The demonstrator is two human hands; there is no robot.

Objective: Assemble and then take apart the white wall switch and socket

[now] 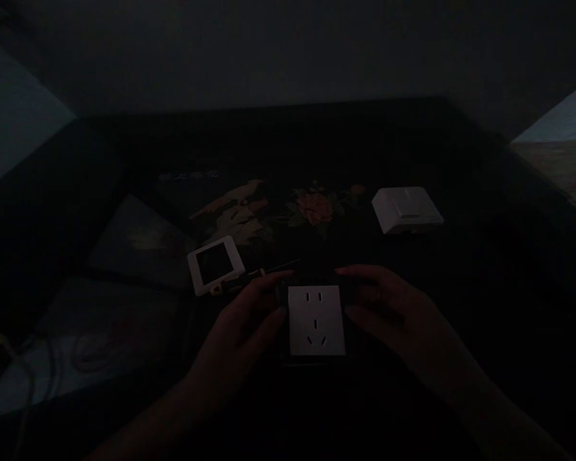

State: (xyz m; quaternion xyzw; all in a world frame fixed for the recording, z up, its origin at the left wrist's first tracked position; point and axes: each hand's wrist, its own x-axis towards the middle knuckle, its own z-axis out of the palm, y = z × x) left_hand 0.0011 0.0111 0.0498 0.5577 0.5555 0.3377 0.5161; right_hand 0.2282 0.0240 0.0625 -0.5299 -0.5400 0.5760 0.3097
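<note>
A wall socket (326, 320) with a white slotted face and a dark surround is upright between my hands, its slots facing me. My left hand (249, 320) grips its left edge, thumb in front and fingers behind. On the opposite side, my right hand (393, 310) holds the right edge in the same way. Just beyond my left fingers lies a screwdriver (240, 282) with a dark and yellow handle, its thin shaft pointing right. Beside it rests a white square frame (192, 272) with a dark opening. The dim light hides the socket's back.
A white box-like switch or socket housing (406, 208) sits at the right on the dark table (288, 141). The tabletop bears a printed flower (315, 208) and birds. A pale cable (29, 378) curves at the lower left. A wall rises behind the table.
</note>
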